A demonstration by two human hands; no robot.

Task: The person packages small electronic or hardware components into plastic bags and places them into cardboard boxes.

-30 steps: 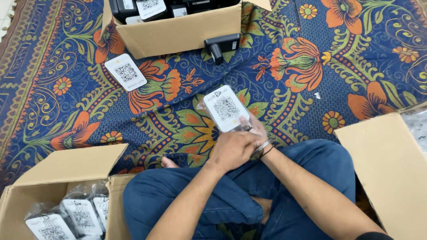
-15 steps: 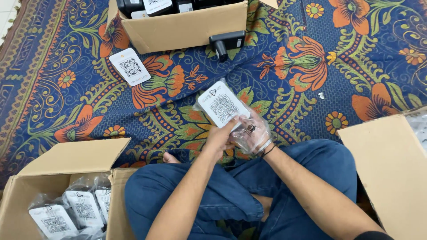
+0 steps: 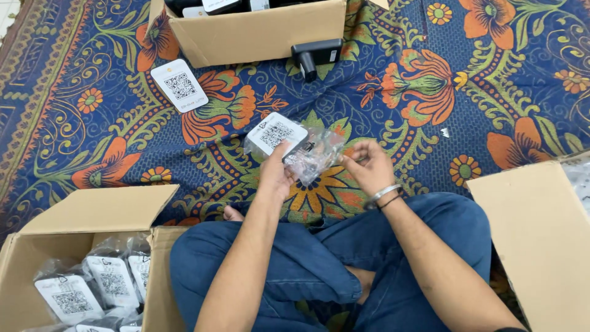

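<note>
My left hand grips a clear plastic bag that holds a white card with a square code and a small dark part. At the bag's right end, my right hand pinches its edge; a bracelet sits on that wrist. Both hands hover over the patterned floor cloth, just in front of my crossed legs in blue jeans.
An open cardboard box at lower left holds several bagged cards. Another box stands at the top, with a black device beside it. A loose white card lies on the cloth. A box flap is at right.
The bag and card have moved left and a little up. My right hand has let go of the bag's middle and shifted right to its edge, spreading the bag between both hands.
</note>
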